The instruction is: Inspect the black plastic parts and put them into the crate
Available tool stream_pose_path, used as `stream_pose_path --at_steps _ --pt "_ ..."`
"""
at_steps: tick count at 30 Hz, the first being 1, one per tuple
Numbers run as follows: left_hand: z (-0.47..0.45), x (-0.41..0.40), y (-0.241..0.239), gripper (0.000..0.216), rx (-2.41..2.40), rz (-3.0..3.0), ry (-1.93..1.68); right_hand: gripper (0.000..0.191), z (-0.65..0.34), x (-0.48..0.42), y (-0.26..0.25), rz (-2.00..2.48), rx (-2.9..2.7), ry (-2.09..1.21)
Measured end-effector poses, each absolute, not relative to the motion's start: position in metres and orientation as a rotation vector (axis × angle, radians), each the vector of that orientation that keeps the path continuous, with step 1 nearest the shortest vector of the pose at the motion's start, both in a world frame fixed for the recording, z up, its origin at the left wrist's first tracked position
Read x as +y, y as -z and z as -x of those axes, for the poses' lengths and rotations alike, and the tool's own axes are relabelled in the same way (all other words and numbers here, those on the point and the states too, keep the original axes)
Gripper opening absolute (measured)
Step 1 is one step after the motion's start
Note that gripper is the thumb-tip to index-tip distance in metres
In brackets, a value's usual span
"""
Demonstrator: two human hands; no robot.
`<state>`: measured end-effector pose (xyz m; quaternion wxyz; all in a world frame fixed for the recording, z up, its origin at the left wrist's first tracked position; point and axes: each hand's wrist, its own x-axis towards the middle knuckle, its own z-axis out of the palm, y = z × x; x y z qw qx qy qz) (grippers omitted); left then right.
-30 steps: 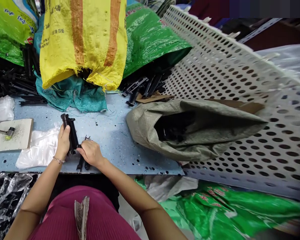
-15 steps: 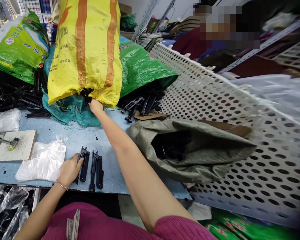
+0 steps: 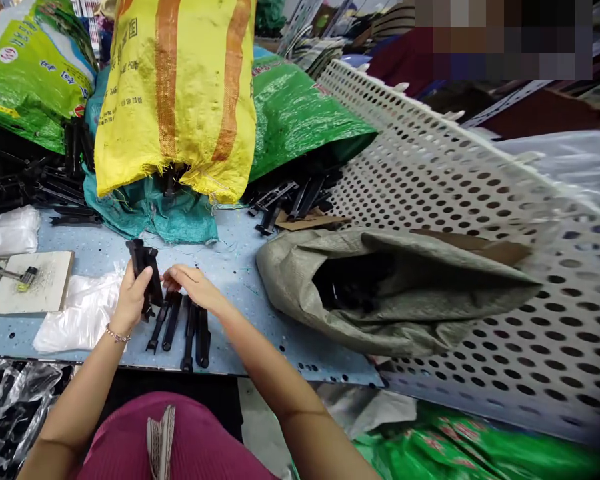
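My left hand point(image 3: 129, 297) is closed around a long black plastic part point(image 3: 149, 273), raised over the table and tilted. Close beside it, my right hand point(image 3: 194, 285) has its fingers bent together at the upper ends of the black parts lying there; what they pinch is hidden. Below the hands, a pair of slim black parts point(image 3: 171, 323) rests on the blue table point(image 3: 240, 280). To its right lies another black pair point(image 3: 203, 337). A stack of clear plastic bags point(image 3: 77, 320) lies left of my left hand.
A yellow sack point(image 3: 200, 100) and a green sack point(image 3: 305, 113) stand behind, with black parts at their mouths. An open grey sack point(image 3: 290, 287) lies right, against a white perforated panel point(image 3: 480, 200). A board point(image 3: 35, 297) with a small tool sits left. Another person is beyond the panel.
My right hand has come out of the yellow sack's mouth and back beside my left hand. My left hand has risen from the table and now holds a black plastic part.
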<state>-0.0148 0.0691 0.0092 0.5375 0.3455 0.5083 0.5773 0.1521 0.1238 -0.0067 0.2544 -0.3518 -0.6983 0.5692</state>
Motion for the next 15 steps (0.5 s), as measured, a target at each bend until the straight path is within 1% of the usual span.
stream_pose_path --at_steps 3,4,5,7,10,12,15 --pt "0.007 0.057 -0.015 0.051 1.308 -1.034 -1.313 0.049 -0.149 0.139 -0.012 1.013 -2.156 -0.655" --pt "0.004 0.054 -0.017 0.053 1.313 -1.082 -1.296 0.048 -0.146 0.146 -0.015 0.991 -2.22 -0.451" --pt "0.002 0.052 -0.017 0.054 1.322 -1.114 -1.291 0.048 -0.143 0.151 -0.017 0.981 -2.265 -0.317" --pt "-0.001 0.052 -0.018 0.058 1.357 -1.146 -1.297 0.051 -0.136 0.158 -0.016 1.046 -2.29 -0.229" --pt "0.003 0.056 -0.016 0.061 1.451 -1.105 -1.331 0.056 -0.135 0.146 -0.01 1.133 -2.26 -0.347" --pt "0.009 0.06 -0.015 0.059 1.53 -1.037 -1.342 0.056 -0.139 0.124 -0.002 0.968 -2.321 -0.401" --pt "0.018 0.064 -0.014 0.058 1.567 -0.974 -1.339 0.053 -0.145 0.086 0.015 0.711 -2.401 -0.312"
